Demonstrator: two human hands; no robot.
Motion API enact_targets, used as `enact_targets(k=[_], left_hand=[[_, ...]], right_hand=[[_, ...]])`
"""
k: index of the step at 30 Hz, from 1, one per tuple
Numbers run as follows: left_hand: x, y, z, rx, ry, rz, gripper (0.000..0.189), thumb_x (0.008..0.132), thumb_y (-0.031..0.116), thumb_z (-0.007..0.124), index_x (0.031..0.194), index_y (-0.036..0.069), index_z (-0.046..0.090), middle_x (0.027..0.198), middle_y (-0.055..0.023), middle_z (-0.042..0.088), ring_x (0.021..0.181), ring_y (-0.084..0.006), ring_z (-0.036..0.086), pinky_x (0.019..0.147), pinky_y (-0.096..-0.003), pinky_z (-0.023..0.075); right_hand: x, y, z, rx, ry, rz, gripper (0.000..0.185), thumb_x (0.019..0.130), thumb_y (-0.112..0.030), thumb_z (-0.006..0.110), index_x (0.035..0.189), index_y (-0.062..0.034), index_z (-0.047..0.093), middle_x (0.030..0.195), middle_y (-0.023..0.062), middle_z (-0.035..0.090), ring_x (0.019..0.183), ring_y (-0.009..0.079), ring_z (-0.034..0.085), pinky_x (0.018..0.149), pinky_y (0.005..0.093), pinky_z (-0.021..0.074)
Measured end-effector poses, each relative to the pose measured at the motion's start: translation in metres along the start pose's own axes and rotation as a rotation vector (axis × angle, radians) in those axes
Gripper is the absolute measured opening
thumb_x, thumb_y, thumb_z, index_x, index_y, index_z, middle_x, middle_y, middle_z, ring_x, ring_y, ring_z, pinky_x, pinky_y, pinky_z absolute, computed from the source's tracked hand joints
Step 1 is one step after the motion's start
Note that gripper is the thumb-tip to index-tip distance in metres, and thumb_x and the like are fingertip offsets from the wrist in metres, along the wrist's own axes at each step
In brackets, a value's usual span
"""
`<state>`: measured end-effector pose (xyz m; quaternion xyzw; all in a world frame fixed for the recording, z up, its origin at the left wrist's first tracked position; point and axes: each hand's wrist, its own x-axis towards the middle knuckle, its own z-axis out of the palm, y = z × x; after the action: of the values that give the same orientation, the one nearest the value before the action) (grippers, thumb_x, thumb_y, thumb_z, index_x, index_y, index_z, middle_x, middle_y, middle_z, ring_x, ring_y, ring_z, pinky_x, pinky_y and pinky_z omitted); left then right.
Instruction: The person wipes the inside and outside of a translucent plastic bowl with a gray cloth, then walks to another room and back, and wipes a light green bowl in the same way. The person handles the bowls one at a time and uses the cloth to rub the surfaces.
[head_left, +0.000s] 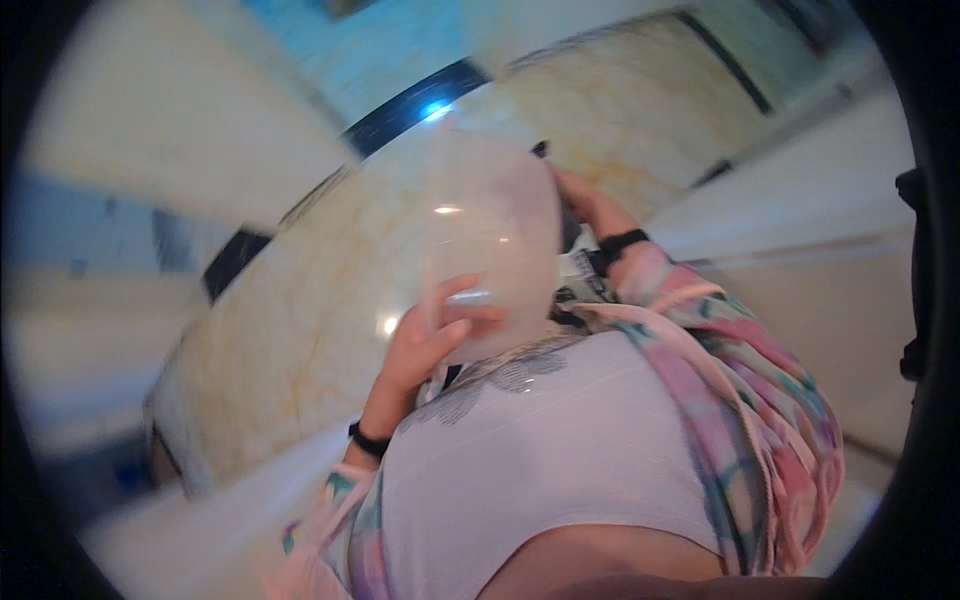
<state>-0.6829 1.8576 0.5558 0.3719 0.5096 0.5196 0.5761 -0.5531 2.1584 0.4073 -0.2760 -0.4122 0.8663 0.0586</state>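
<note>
A translucent whitish plastic container (495, 217), blurred by motion, is held up in front of my chest. My left hand (424, 337) grips its near left side, with thumb and fingers spread against the wall. On the far right side, my right hand (574, 187) is against the container's edge, its fingers mostly hidden behind it. Something dark grey (570, 229) shows just below my right hand; I cannot tell what it is. Black bands circle both wrists.
Below spreads a glossy cream marble-patterned floor (300, 300) with dark inlaid pieces (420, 105). A bluish light reflects off it near the top. A pale, blurred surface (810, 195) runs along the right. Dark, blurred things (112, 472) stand at the lower left.
</note>
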Motion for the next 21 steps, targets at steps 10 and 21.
enact_targets(k=[10, 21], left_hand=[[0.095, 0.031, -0.046, -0.437, 0.066, 0.100, 0.072, 0.092, 0.042, 0.059, 0.145, 0.006, 0.026, 0.121, -0.0230, 0.059, 0.106, -0.0312, 0.062, 0.087, -0.0335, 0.0480], [0.346, 0.053, -0.038, -0.264, -0.062, -0.100, 0.059, 0.098, 0.025, 0.054, 0.145, 0.008, 0.023, 0.124, -0.0171, 0.056, 0.110, -0.0233, 0.058, 0.097, -0.0364, 0.0461]], right_hand=[[-0.016, 0.049, -0.005, 0.372, 0.182, 0.025, 0.057, 0.100, -0.050, 0.037, 0.130, -0.0050, 0.054, 0.119, 0.0124, 0.064, 0.099, 0.0228, 0.064, 0.091, 0.0370, 0.0495], [0.036, -0.105, -0.035, 0.120, 0.525, -0.164, 0.061, 0.100, -0.051, 0.036, 0.134, -0.0014, 0.047, 0.122, 0.0170, 0.061, 0.105, 0.0257, 0.062, 0.095, 0.0378, 0.0474]])
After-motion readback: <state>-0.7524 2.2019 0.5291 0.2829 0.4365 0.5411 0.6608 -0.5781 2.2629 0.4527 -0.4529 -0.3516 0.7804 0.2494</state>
